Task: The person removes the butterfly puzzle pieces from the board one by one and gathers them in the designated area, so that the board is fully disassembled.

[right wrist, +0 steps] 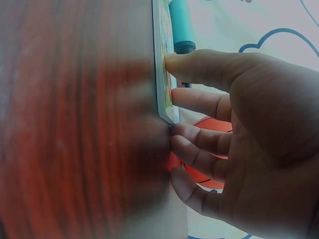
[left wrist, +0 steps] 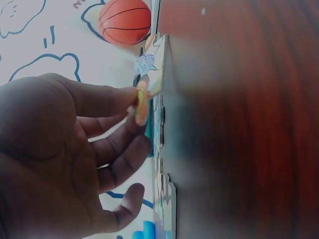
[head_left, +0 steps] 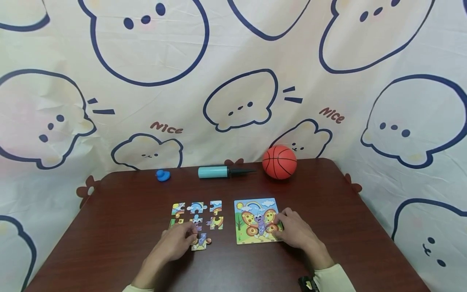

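My left hand (head_left: 177, 241) pinches a jigsaw piece (head_left: 200, 242) between thumb and forefinger at its left side. Purple, cream and orange show on that piece (left wrist: 155, 67), which appears tilted up off the table in the left wrist view. More jigsaw pieces (head_left: 197, 207) lie in loose rows just beyond this hand, some partly hidden by it. My right hand (head_left: 296, 230) rests at the right edge of a square butterfly picture board (head_left: 256, 221). In the right wrist view, its thumb and forefinger touch the board (right wrist: 160, 74), while the other fingertips rest by the tabletop.
Along the back of the dark brown table (head_left: 120, 227) stand a blue toy duck (head_left: 162, 175), a teal hand pump (head_left: 213, 172) and a red toy basketball (head_left: 279, 162). A patterned cloth (head_left: 175, 105) hangs behind the table and at both sides.
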{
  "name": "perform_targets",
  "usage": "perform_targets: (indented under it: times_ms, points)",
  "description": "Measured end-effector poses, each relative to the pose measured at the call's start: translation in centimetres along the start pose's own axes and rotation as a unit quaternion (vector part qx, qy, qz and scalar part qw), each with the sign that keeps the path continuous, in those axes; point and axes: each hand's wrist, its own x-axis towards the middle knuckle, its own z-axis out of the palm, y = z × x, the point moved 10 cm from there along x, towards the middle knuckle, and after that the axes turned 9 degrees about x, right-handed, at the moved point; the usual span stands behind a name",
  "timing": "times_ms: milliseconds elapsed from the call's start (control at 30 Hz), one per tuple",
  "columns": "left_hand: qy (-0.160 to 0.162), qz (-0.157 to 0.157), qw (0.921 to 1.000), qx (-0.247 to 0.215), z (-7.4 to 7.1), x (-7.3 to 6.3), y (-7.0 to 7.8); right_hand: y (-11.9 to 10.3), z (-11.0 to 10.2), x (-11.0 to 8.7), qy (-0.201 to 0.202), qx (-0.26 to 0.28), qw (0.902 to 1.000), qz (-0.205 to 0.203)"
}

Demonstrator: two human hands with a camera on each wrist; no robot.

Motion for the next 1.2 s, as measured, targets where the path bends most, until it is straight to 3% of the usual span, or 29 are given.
perform_targets:
  times_ms: [200, 500, 733, 1200]
  points:
    - [-0.007, -0.031, 0.9994, 0.016, 0.0, 0.1, -1.1, 0.0, 0.0, 0.0, -0.002, 0.001, 1.0000, 0.001]
    - [-0.008, -0.026, 0.9993, 0.024, -0.3, 0.1, -1.1, 0.2, 0.0, 0.0, -0.004, -0.003, 1.0000, 0.008]
    - [-0.004, -0.041, 0.9990, 0.020, -0.4, 0.2, -1.0, 0.2, 0.1, -0.1, -0.003, 0.002, 1.0000, 0.005]
    - [0.049, 0.027, 0.9983, 0.013, -0.7, 0.7, 3.7, -0.1, 0.0, -0.2, 0.001, 0.004, 1.0000, -0.005]
